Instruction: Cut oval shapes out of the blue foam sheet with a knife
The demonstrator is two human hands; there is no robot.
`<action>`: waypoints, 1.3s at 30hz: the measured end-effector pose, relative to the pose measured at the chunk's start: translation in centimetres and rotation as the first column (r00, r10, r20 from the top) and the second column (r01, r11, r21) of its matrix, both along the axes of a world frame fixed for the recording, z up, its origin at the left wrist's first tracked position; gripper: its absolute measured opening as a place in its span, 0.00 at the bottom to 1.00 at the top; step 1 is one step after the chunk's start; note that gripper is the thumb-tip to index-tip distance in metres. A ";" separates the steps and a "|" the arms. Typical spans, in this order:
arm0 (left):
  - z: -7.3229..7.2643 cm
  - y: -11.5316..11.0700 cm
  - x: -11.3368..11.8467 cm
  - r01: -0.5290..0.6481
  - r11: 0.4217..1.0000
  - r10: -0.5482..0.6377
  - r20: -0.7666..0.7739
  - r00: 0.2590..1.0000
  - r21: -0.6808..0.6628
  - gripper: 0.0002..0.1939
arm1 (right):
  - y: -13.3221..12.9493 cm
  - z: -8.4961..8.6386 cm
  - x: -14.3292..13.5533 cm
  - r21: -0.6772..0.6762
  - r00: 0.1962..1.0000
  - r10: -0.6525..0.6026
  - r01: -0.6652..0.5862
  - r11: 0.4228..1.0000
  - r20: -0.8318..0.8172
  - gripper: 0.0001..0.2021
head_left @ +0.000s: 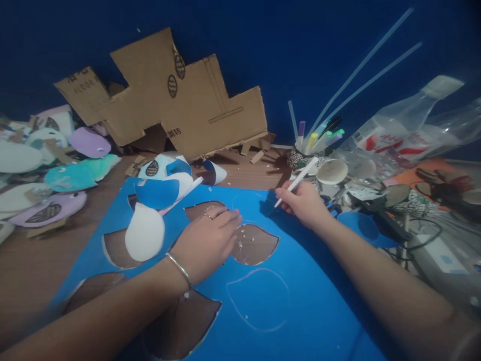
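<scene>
Several leaf-shaped openings (257, 245) stand cut in the blue sheet (311, 301); one pale outline (258, 301) is drawn but uncut, and a fainter one lies near my pen, so I judge the work part-done, with those shapes left. My right hand (305, 201) grips the white pen (299, 177) above the sheet's far right part, its long axis slanting, tip down-left, rear end up-right; tip contact is unconfirmed. My left hand (206, 240) lies palm-down, fingers extended, gripping nothing visible.
</scene>
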State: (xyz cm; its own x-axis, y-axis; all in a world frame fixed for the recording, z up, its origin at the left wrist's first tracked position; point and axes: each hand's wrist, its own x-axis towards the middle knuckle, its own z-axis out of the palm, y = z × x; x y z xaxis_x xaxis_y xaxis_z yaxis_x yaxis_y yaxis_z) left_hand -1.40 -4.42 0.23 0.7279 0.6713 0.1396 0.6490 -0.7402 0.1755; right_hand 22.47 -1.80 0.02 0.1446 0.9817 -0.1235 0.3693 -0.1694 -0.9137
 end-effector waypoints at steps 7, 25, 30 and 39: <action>0.1 0.0 0.1 0.014 1.000 -0.014 -0.015 1.000 0.009 0.18 | 0.2 0.3 -0.1 -0.001 1.000 -0.019 0.019 1.000 -0.023 0.09; 0.0 0.1 0.0 0.005 1.000 -0.005 -0.040 0.999 0.000 0.18 | 0.1 0.2 -0.1 -0.007 0.999 -0.036 0.035 0.999 -0.035 0.09; 0.1 0.0 0.1 0.001 1.000 -0.001 -0.039 0.999 -0.005 0.18 | 0.0 0.1 -0.1 -0.012 1.000 -0.014 0.014 1.000 -0.006 0.09; 0.0 0.0 0.0 0.011 1.000 -0.011 -0.023 1.000 0.013 0.18 | 0.0 0.3 0.0 0.014 0.998 0.004 -0.005 1.000 0.069 0.09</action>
State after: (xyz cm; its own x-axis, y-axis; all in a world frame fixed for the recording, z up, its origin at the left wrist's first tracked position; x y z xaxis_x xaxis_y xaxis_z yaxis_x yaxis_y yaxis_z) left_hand -1.42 -4.39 0.25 0.7384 0.6613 0.1316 0.6445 -0.7496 0.1504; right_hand 22.44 -1.81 0.35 0.1478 0.9840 -0.0995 0.4326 -0.1548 -0.8882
